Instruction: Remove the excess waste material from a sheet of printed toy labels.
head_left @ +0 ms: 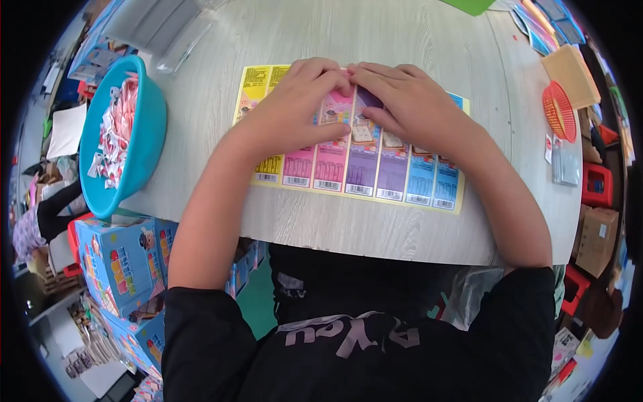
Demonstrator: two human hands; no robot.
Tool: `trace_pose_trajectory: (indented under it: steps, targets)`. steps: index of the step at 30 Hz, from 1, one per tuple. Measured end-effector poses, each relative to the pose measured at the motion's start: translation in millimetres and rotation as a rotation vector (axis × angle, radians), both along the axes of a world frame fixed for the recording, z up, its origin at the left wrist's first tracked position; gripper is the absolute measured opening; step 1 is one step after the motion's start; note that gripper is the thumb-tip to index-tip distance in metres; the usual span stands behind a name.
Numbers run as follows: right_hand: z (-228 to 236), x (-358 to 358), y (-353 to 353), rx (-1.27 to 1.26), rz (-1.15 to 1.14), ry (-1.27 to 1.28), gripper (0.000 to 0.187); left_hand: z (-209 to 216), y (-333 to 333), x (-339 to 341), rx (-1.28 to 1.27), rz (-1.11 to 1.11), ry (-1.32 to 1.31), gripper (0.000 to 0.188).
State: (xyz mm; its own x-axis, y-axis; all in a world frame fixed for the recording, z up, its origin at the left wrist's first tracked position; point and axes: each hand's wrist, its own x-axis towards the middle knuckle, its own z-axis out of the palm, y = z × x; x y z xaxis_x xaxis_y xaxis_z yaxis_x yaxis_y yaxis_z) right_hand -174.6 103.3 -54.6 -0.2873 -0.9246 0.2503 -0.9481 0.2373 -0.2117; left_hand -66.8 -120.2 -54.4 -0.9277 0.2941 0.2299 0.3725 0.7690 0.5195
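Note:
A sheet of printed labels lies flat on the table, its upright strips coloured yellow, pink, purple and blue, with barcodes along the near edge. My left hand rests over its yellow and pink part, fingers bent toward the far edge and thumb stretched out apart. Across the purple and blue part lies my right hand, fingers extended and thumb apart. The fingertips of both hands nearly meet at the middle of the far edge. Neither hand visibly grips anything, though some fingertips are partly hidden.
On the left of the table stands a turquoise basin full of small wrapped packets. Blue printed cartons are stacked below it. A red-orange basket and a clear plastic box sit at the right edge. Grey packaging lies far left.

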Motion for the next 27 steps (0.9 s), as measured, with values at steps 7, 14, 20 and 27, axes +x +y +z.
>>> trace_pose_trajectory:
  steps: [7,14,20,27]
  targets:
    - [12.2,8.4,67.7,0.147,-0.156,0.046,0.051,-3.1,3.4,4.1,-0.054,-0.019,0.010,0.048]
    - [11.0,3.5,126.2,0.150,-0.306,0.021,0.047,-7.7,-0.8,5.8,-0.092,-0.018,0.091,0.047]
    - [2.8,5.3,138.6,0.080,-0.368,0.066,0.044,-7.4,2.1,4.6,-0.125,-0.016,0.113,0.045]
    - [0.5,5.1,145.6,0.065,-0.378,0.089,0.045,1.1,2.0,5.3,0.047,-0.056,-0.014,0.037]
